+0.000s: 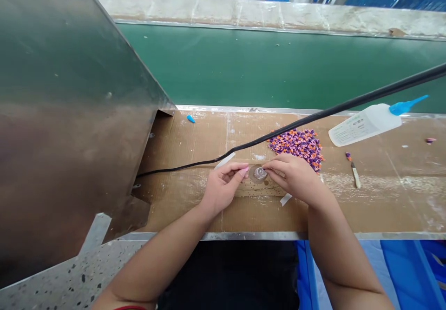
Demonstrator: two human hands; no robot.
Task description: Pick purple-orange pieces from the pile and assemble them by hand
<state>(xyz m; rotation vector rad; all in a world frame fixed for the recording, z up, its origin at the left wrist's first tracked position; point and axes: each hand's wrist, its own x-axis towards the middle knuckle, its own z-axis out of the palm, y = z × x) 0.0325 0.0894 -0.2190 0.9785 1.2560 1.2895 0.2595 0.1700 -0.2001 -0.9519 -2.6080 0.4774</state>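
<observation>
A small clear round dish lies on the cardboard between my two hands. My left hand is just left of it, thumb and forefinger pinched on a small pink piece. My right hand reaches in from the right, its fingertips pressed together at the dish's edge; what they hold, if anything, is too small to name. Behind my right hand lies a pile of small purple and orange pieces, partly hidden by that hand and by a black cable.
A white bottle with a blue nozzle lies at the right, near a small knife. A blue cap is at the back left. A large metal panel stands left. Beyond the cardboard runs a green belt.
</observation>
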